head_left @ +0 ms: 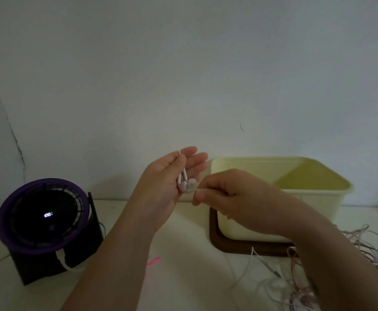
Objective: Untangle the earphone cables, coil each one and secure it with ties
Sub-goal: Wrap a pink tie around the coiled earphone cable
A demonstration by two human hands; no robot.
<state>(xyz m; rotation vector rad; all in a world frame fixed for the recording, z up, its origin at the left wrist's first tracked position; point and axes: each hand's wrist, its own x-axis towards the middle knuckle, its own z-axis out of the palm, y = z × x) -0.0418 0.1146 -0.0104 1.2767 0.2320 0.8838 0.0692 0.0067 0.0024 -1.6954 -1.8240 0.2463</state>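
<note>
Left hand [172, 176] raised, fingers straight, pink earbuds [184, 184] lying on its palm; right hand [226, 194] pinches the earphone cable [182, 173] just beside the buds.
Cable runs up the palm and hooks over the fingers near the top; the rest can't be traced. Tangle of cables [295, 277] lies on the table [183, 277] by the right forearm, pink tie [153, 261] near the left forearm. Likely handling: very light, limp, thin, snags easily; buds hard and smooth. Best held at the bud end, wrapped loosely round the fingers, no yanking at joints. Yellow tub [318, 198] on dark tray [215, 234] behind.
</note>
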